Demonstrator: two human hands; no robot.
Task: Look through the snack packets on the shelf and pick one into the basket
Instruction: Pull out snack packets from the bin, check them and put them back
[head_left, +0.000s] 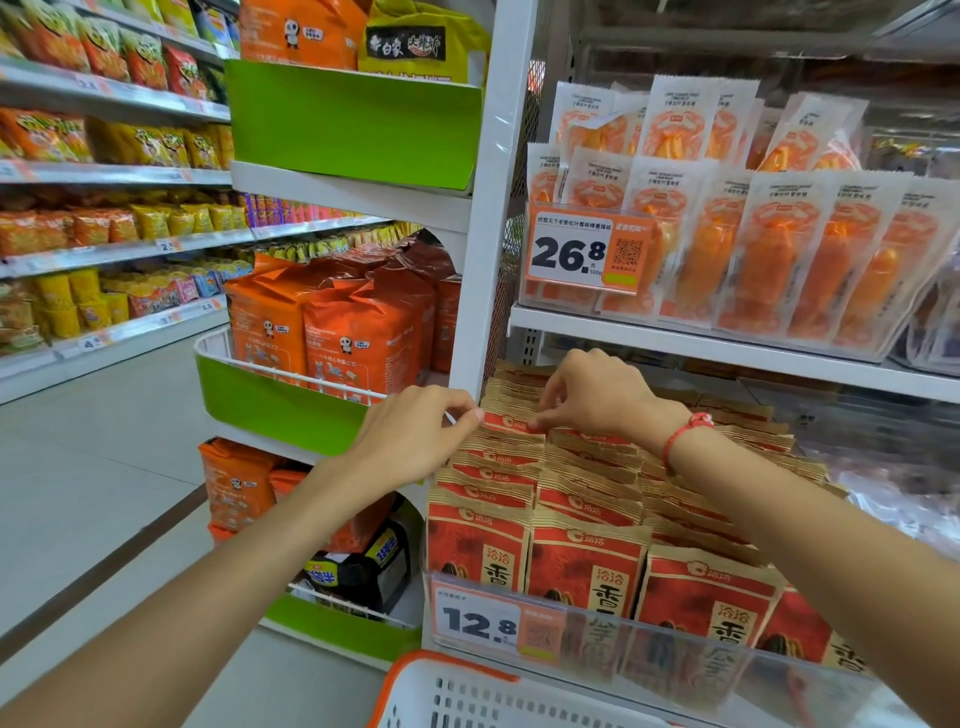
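Rows of red and tan snack packets stand upright on the lower shelf, behind a clear front lip. Both my hands reach into the back of the left rows. My left hand has its fingers curled, fingertips at the top edge of one red packet. My right hand pinches the same packet's top edge from the right. A red cord bracelet sits on my right wrist. The white basket with an orange rim is at the bottom, just below the shelf front.
A price tag reading 12.8 hangs on the shelf lip. Above, orange and white packets fill the upper shelf. An end rack with green trays holds orange bags on the left. The aisle floor lies beyond.
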